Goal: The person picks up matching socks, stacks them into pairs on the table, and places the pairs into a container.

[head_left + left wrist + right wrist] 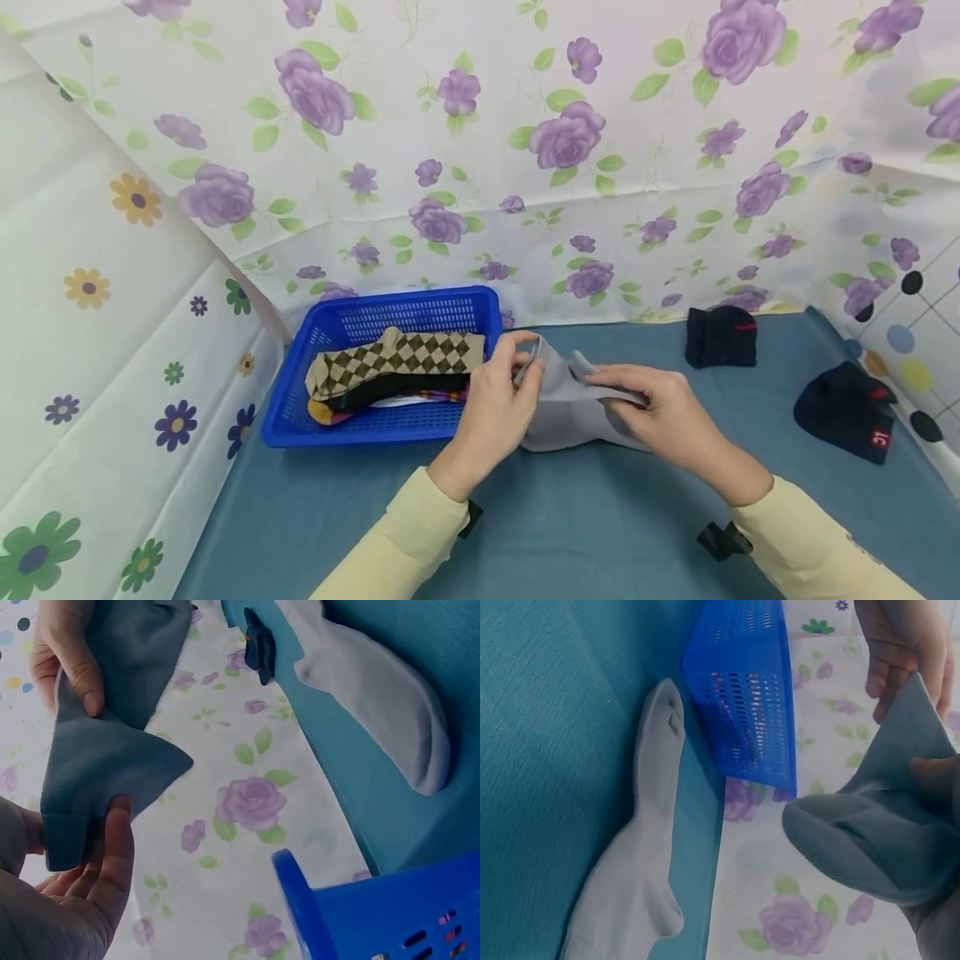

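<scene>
Above the table (570,525), towards its far edge, a grey sock (557,375) is pinched by the left hand (497,392) and right hand (671,412). Wrist views expose the second grey sock (637,855) beneath, partly covered in the head view. Head view alone identifies a diamond-patterned sock (408,357) inside the far-left-corner basket (352,437).

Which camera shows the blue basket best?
The head view: nearly the whole blue basket shows, with the checkered sock inside. Left wrist shows only a cropped corner; right wrist shows perforated outer walls, cropped at top.
</scene>
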The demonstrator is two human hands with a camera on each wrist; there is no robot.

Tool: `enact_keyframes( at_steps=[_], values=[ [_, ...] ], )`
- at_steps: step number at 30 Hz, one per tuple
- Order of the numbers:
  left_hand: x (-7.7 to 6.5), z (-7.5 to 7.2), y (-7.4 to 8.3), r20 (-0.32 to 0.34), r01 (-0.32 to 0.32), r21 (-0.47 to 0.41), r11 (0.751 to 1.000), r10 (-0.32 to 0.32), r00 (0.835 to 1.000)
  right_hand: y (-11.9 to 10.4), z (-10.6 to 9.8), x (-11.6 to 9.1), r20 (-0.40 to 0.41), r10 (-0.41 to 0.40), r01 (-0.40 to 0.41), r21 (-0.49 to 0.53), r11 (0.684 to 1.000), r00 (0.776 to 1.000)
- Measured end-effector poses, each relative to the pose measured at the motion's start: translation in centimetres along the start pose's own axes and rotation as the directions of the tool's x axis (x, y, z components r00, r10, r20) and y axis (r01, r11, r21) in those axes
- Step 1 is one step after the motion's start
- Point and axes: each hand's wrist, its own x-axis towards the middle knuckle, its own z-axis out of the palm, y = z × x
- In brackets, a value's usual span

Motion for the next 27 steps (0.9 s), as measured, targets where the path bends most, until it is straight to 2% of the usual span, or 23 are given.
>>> enact_keyframes(
  at_steps=[7, 11, 15, 17, 19, 21, 23, 25, 27],
  values=[
    [0.7, 1.0, 1.8, -0.031, -0.005, -0.116, 0.993, 0.002, 1.0, -0.4, 0.7, 0.8, -0.06, 0.016, -0.027, -0.181, 0.983, 0.998],
    [0.9, 1.6, 2.8, -0.034, -0.028, -0.164, 0.986, 0.023, 0.999, -1.1, 1.0, 1.4, -0.022, 0.076, -0.079, -0.194, 0.978, 0.997],
    [1.0, 2.1, 3.3, 0.014, -0.048, -0.194, 0.98, 0.051, 0.999, -1.5, 1.3, 1.9, 0.018, 0.09, -0.087, -0.123, 0.989, 0.996],
    [1.0, 2.2, 3.2, 0.051, -0.066, -0.184, 0.981, 0.076, 0.996, -1.5, 1.3, 2.1, -0.018, 0.081, -0.082, -0.072, 0.994, 0.997],
    [0.9, 2.1, 3.0, 0.073, -0.093, -0.15, 0.984, 0.105, 0.992, -1.3, 1.1, 2.3, -0.088, 0.09, -0.091, -0.012, 0.996, 0.992],
    [1.0, 2.1, 2.7, 0.057, -0.114, -0.105, 0.988, 0.12, 0.991, -1.1, 0.7, 2.4, -0.17, 0.096, -0.092, 0.033, 0.995, 0.981],
    [1.1, 2.1, 2.2, 0.014, -0.121, -0.07, 0.99, 0.122, 0.992, -1.2, 0.3, 2.4, -0.232, 0.105, -0.091, 0.067, 0.994, 0.967],
    [1.2, 2.1, 1.8, -0.032, -0.111, -0.036, 0.993, 0.11, 0.993, -1.5, -0.1, 2.5, -0.252, 0.105, -0.081, 0.105, 0.991, 0.962],
    [1.4, 2.3, 1.4, -0.052, -0.102, -0.022, 0.995, 0.101, 0.994, -2.2, -0.4, 2.6, -0.24, 0.101, -0.067, 0.147, 0.987, 0.965]
  ],
)
